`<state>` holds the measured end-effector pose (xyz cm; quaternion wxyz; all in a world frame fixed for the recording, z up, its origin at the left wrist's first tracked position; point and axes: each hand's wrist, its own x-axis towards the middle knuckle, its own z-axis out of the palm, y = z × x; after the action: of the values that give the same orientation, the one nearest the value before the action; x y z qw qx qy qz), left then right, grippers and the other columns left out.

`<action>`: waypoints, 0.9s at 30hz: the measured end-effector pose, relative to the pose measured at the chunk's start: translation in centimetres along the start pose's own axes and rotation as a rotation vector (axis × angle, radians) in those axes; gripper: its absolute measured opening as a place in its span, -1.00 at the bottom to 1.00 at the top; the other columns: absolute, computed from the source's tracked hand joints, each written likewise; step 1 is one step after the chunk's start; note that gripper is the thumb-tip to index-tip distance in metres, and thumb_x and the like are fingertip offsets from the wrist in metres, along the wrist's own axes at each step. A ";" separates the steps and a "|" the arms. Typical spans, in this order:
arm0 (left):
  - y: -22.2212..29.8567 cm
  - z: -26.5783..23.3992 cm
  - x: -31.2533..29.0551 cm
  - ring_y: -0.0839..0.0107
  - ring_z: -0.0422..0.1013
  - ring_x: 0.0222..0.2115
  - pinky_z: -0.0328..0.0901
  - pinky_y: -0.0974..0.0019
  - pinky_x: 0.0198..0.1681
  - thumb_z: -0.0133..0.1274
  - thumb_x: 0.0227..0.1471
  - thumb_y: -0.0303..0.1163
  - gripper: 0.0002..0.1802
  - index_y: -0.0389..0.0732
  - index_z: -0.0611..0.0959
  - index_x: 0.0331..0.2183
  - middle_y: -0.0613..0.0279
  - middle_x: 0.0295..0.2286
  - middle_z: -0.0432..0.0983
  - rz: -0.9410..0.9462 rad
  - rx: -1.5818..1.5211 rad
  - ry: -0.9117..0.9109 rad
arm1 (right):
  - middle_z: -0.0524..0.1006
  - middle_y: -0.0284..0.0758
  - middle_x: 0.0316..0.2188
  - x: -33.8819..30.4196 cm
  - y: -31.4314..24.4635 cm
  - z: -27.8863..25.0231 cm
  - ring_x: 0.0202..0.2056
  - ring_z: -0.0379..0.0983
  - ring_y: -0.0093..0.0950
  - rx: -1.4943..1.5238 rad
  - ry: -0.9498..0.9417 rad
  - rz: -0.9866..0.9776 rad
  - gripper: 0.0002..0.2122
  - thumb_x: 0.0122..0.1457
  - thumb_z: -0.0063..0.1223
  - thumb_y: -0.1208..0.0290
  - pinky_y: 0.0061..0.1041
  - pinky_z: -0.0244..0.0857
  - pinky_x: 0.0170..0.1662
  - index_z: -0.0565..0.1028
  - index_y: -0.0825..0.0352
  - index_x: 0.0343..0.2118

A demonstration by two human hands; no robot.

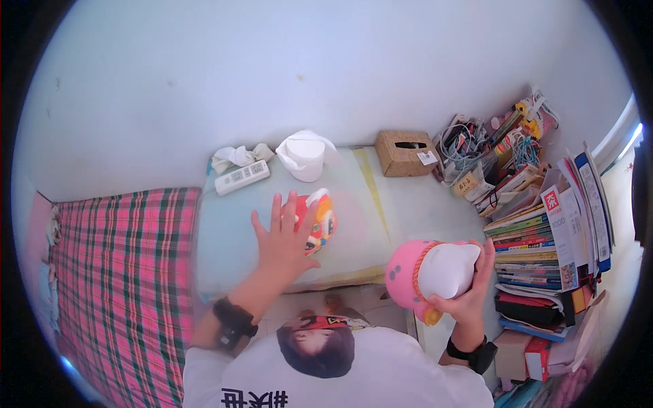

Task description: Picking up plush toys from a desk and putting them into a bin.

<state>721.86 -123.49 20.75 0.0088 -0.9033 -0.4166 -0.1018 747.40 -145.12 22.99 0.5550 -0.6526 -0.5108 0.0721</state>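
Observation:
My left hand [282, 238] is spread with its fingers apart, beside and partly over a small red, orange and white figurine [329, 216] with a painted animal-like look. Whether the palm touches it I cannot tell, since the hand covers its left part. In my right hand [469, 299] is a rounded pink and white cat figurine [408, 272], tilted on its side near the table's front right. An orange rope-like band circles it. My fingers wrap round its white, eared head, and a small yellow piece shows on its lower side.
A toilet paper roll [305, 158], a white power strip [242, 178] and a brown tissue box [408, 154] stand along the table's back. Stacked books [524, 251] and a heap of cables [469, 146] crowd the right. A plaid-covered bed [126, 265] adjoins on the left.

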 end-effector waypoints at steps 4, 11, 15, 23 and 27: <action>1.7 -0.9 3.3 0.03 -0.16 0.18 -0.06 -0.20 0.08 0.38 -0.64 0.07 0.33 -0.17 0.07 0.15 -0.04 0.15 -0.10 -0.021 -0.021 -0.076 | 0.11 -0.13 0.05 0.5 1.7 -1.6 0.05 0.15 -0.27 -0.026 0.024 -0.007 0.23 -0.56 0.48 0.22 -0.27 0.09 0.08 -0.18 0.35 0.20; -0.1 -2.0 7.1 0.08 0.22 0.01 0.16 0.08 0.02 0.35 -0.60 0.00 0.23 -0.30 0.15 0.10 -0.06 -0.01 0.23 -0.171 -0.475 -0.413 | 0.13 -0.13 0.03 2.7 4.7 -4.5 0.04 0.16 -0.29 -0.011 0.064 0.023 0.19 -0.53 0.48 0.24 -0.29 0.09 0.07 -0.14 0.39 0.19; 0.1 -1.6 8.2 0.13 0.31 -0.06 0.21 0.26 -0.01 0.36 -0.62 -0.06 0.19 -0.38 0.20 0.07 -0.05 -0.08 0.32 -0.117 -0.402 -0.395 | 0.17 -0.13 0.02 4.4 6.7 -4.5 0.03 0.19 -0.30 -0.078 0.078 0.033 0.15 -0.52 0.47 0.24 -0.31 0.10 0.07 -0.10 0.42 0.17; -0.1 -1.2 9.1 0.15 0.28 -0.03 0.18 0.23 0.04 0.44 -0.68 -0.16 0.21 -0.15 0.21 0.10 0.09 -0.06 0.32 -0.113 -0.441 -0.520 | 0.21 -0.09 0.01 6.8 9.9 -4.1 0.02 0.22 -0.27 -0.132 0.020 0.078 0.12 -0.50 0.45 0.18 -0.32 0.12 0.06 -0.05 0.43 0.16; -0.6 -0.7 9.4 0.13 0.29 -0.07 0.22 0.21 -0.04 0.39 -0.65 -0.16 0.10 -0.17 0.27 0.03 0.05 -0.14 0.35 -0.071 -0.421 -0.497 | 0.18 -0.10 0.04 7.0 10.7 -4.0 0.03 0.21 -0.26 -0.082 0.026 0.112 0.12 -0.51 0.45 0.19 -0.31 0.11 0.07 -0.05 0.42 0.16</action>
<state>727.23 -116.07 23.16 -0.2837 -0.8674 -0.4071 0.0379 759.59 -141.01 19.30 0.5294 -0.7034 -0.4686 0.0736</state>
